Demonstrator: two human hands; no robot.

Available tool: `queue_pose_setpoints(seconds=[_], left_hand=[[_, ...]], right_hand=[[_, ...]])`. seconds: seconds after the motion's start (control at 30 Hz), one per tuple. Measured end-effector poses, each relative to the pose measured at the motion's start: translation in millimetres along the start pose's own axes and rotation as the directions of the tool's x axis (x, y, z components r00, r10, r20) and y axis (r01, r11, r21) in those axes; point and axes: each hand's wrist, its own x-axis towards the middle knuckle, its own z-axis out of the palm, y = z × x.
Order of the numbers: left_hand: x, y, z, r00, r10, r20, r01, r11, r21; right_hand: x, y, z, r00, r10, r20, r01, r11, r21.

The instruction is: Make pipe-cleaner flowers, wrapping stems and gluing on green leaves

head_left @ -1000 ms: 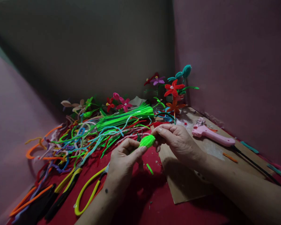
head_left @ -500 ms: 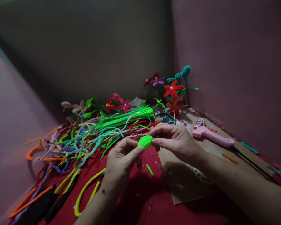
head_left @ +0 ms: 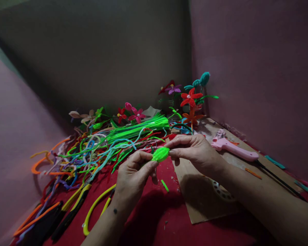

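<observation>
The left hand [head_left: 141, 168] and right hand [head_left: 186, 151] pinch opposite ends of a green bud [head_left: 161, 154] above the red tabletop [head_left: 154, 218].

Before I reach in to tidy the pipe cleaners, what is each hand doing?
Left hand: closed, pinching the bright green bud at its near-left end.
Right hand: fingertips at the bud's other end.

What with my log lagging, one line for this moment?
left hand: holds green piece; right hand: at its tip; pink glue gun: on board
</observation>
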Motion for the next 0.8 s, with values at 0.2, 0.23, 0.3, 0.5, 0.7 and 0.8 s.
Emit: queue_pose_setpoints(seconds=[0.2,0.23,0.3,0.5,0.7,0.8], left_hand=[[-2.4,0.2,-3.0,0.993,0.104,-0.051,-0.094,0.981,0.169],[-3.3,0.8,-3.9,0.990,0.131,-0.053,-0.118,0.974,0.192],[-5.2,2.0,-5.6,0.980,0.195,-0.047,-0.179,0.957,0.229],[-7.4,1.9,-8.8,0.910,0.409,0.064,-0.407,0.852,0.331],[-7.5,-0.5,-13.0,0.793,0.592,0.145,-0.596,0.702,0.391],[-9.8,-0.2,-13.7,0.779,0.610,0.146,-0.608,0.676,0.417]], right_hand=[[1.9,1.7,-2.9,0.997,0.052,0.054,-0.055,0.997,0.045],[1.6,1.8,-3.4,0.997,0.045,0.066,-0.048,0.997,0.059],[0.6,1.3,-4.0,0.996,0.038,0.086,-0.045,0.995,0.086],[-2.2,-5.4,-1.5,0.998,-0.026,0.060,0.026,1.000,0.013],[-4.8,-9.3,1.7,0.983,-0.171,0.059,0.174,0.984,-0.049],[-6.0,-8.6,2.2,0.979,-0.196,0.054,0.199,0.979,-0.052]])
